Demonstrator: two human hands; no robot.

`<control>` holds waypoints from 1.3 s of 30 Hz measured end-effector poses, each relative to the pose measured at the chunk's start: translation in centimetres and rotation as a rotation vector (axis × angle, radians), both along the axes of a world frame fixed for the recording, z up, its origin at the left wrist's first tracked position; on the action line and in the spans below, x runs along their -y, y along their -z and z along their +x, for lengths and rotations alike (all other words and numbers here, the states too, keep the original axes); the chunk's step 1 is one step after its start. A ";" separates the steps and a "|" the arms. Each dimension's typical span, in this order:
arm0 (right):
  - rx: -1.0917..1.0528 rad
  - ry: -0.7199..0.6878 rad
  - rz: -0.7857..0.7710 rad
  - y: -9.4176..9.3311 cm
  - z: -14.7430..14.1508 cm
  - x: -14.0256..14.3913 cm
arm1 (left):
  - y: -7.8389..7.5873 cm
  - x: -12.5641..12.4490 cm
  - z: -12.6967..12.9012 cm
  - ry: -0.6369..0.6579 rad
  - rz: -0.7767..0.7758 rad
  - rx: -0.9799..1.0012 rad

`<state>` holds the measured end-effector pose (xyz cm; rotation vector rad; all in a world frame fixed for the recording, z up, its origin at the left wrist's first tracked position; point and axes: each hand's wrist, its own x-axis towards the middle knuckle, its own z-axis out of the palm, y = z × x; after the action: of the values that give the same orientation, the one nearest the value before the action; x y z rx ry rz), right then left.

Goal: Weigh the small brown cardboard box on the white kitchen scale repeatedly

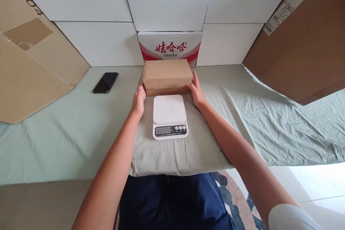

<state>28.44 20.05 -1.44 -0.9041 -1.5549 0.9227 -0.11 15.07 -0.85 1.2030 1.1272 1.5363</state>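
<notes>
A plain brown cardboard box (166, 75) rests on the cloth-covered table, just behind a white digital kitchen scale (169, 116). My left hand (139, 101) presses against the box's left end and my right hand (196, 92) against its right end, fingers flat along the sides. The box still sits on the cloth between both palms. The scale's platform is bare and its display shows no readable figure.
A black phone (105, 82) lies at the back left. A red-and-white printed carton (169, 47) stands behind the box against white panels. Large cardboard sheets lean at the left (32, 68) and right (304, 50). The pale green cloth (242, 115) is wrinkled.
</notes>
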 end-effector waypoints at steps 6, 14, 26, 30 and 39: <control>0.028 -0.002 0.074 -1.7 -1.9 1.9 | 0.0 0.5 0.6 0.032 0.031 -0.023; 0.089 0.015 0.327 -1.5 -1.8 5.1 | -2.8 6.2 1.2 -0.073 0.286 -0.118; 0.160 0.053 0.297 -0.5 1.3 15.0 | -0.6 15.3 0.7 0.007 0.195 -0.168; 0.153 0.051 0.271 -0.7 1.0 14.9 | -0.8 15.3 0.9 -0.013 0.182 -0.169; 0.186 0.033 0.285 -0.6 1.2 14.8 | -1.2 16.1 1.2 -0.045 0.158 -0.182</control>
<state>29.65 5.22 -0.80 -0.8246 -1.7718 0.5866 1.13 -0.98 0.33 1.4568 1.1744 1.5993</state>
